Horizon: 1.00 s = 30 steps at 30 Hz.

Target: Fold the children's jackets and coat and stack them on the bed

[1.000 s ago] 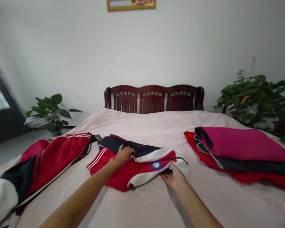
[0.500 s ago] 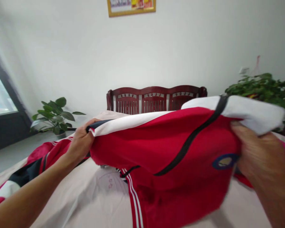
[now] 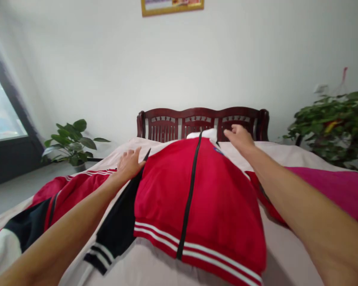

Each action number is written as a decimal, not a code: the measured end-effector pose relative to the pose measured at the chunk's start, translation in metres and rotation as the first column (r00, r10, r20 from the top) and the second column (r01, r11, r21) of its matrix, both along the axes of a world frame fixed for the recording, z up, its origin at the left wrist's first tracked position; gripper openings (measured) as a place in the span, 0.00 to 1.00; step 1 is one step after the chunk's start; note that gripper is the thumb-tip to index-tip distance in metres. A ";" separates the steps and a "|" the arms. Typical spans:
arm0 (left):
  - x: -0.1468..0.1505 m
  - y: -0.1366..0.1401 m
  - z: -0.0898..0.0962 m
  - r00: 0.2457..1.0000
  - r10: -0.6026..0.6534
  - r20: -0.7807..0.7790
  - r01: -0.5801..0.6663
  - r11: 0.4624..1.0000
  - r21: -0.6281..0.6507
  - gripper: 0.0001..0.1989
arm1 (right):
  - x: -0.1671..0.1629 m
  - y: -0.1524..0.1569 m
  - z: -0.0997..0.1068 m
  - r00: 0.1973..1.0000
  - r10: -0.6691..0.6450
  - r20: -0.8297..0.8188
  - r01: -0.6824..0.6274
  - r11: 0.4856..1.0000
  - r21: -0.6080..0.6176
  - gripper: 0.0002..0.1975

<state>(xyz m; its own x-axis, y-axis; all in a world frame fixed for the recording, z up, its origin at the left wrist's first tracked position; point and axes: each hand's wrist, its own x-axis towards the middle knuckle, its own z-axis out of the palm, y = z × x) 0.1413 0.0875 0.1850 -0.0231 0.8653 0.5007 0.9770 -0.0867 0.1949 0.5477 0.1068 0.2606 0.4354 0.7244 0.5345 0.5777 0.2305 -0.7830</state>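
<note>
A red zip-up jacket [image 3: 167,186] with a white collar [image 3: 205,134] lies spread front up on the pale bed sheet, its hem with two white stripes toward me. Its dark zipper [image 3: 191,182] runs closed down the middle. The black sleeve [image 3: 122,216] stretches down to the left, ending in a striped cuff. My left hand [image 3: 129,163] rests beside the jacket's left shoulder, fingers apart and holding nothing. To the right of the collar hovers my right hand [image 3: 239,137], with fingers loosely bent and apart, clear of the cloth. The jacket's other sleeve is mostly hidden.
Another red, black and white garment [image 3: 74,190] lies along the bed's left side. On the right is a magenta and red garment [image 3: 325,186], partly behind my forearm. A dark wooden bench back [image 3: 197,115] stands beyond the bed [image 3: 122,274], with potted plants [image 3: 73,143] on both sides.
The jacket, held up and bunched between both hands before, now lies flat on the bed with its sleeve and hem showing. Both hands have let go of it.
</note>
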 end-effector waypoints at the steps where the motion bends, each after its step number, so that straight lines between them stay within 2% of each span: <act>1: -0.006 0.003 -0.019 0.997 -0.055 0.052 0.061 0.991 -0.119 0.31 | -0.002 -0.006 -0.028 0.998 0.032 0.046 -0.030 0.999 -0.033 0.29; 3: -0.016 -0.001 -0.058 0.986 -0.123 0.108 0.147 0.956 -0.254 0.22 | 0.000 -0.029 -0.094 0.993 0.080 0.091 -0.069 0.990 -0.120 0.25; 4: -0.019 -0.007 -0.077 0.980 -0.149 0.128 0.182 0.937 -0.298 0.18 | 0.005 -0.044 -0.128 0.977 0.132 0.166 -0.098 0.975 -0.201 0.24; 7: -0.020 -0.035 -0.122 0.956 -0.204 0.210 0.272 0.886 -0.377 0.18 | 0.029 -0.092 -0.219 0.965 0.125 0.231 -0.040 0.940 -0.339 0.27; 9: -0.014 -0.054 -0.142 0.930 -0.246 0.273 0.345 0.843 -0.414 0.26 | 0.041 -0.115 -0.259 0.994 0.072 0.083 -0.030 0.904 -0.426 0.30; 11: -0.004 -0.068 -0.156 0.918 -0.292 0.268 0.386 0.811 -0.440 0.37 | 0.045 -0.125 -0.280 0.990 -0.006 -0.143 -0.067 0.863 -0.500 0.32; 13: 0.008 -0.073 -0.165 0.935 -0.315 0.165 0.355 0.828 -0.434 0.40 | 0.038 -0.124 -0.286 0.957 -0.054 -0.284 -0.109 0.841 -0.529 0.35; 16: 0.023 -0.069 -0.166 0.951 -0.309 0.020 0.292 0.875 -0.386 0.30 | 0.014 -0.110 -0.274 0.940 0.006 -0.340 -0.182 0.853 -0.489 0.35; 19: 0.027 -0.066 -0.150 0.948 -0.314 0.044 0.307 0.877 -0.368 0.17 | -0.006 -0.106 -0.245 0.871 0.117 -0.476 -0.323 0.869 -0.376 0.30; 22: 0.015 -0.082 -0.127 0.933 -0.333 0.135 0.358 0.894 -0.269 0.10 | -0.008 -0.124 -0.215 0.809 0.177 -0.561 -0.376 0.889 -0.263 0.30; 24: 0.001 -0.105 -0.116 0.902 -0.399 0.164 0.429 0.869 -0.247 0.10 | 0.000 -0.146 -0.205 0.785 0.230 -0.575 -0.432 0.869 -0.242 0.32; 26: -0.012 -0.129 -0.113 0.871 -0.469 0.143 0.489 0.806 -0.334 0.10 | 0.010 -0.170 -0.208 0.767 0.218 -0.604 -0.474 0.827 -0.303 0.33; 28: -0.022 -0.148 -0.117 0.854 -0.513 0.090 0.493 0.741 -0.456 0.13 | 0.017 -0.191 -0.223 0.769 0.112 -0.629 -0.450 0.794 -0.409 0.34; 30: -0.025 -0.158 -0.124 0.842 -0.538 0.037 0.479 0.716 -0.507 0.17 | 0.020 -0.202 -0.244 0.784 0.004 -0.621 -0.391 0.781 -0.488 0.37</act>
<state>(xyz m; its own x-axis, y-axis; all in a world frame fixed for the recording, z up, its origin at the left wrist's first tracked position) 0.1159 -0.0701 0.0611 0.5186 0.8550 -0.0089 0.8295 -0.5006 0.2476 0.5673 -0.0957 0.0162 0.3163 0.9013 -0.2958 -0.0156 -0.3069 -0.9516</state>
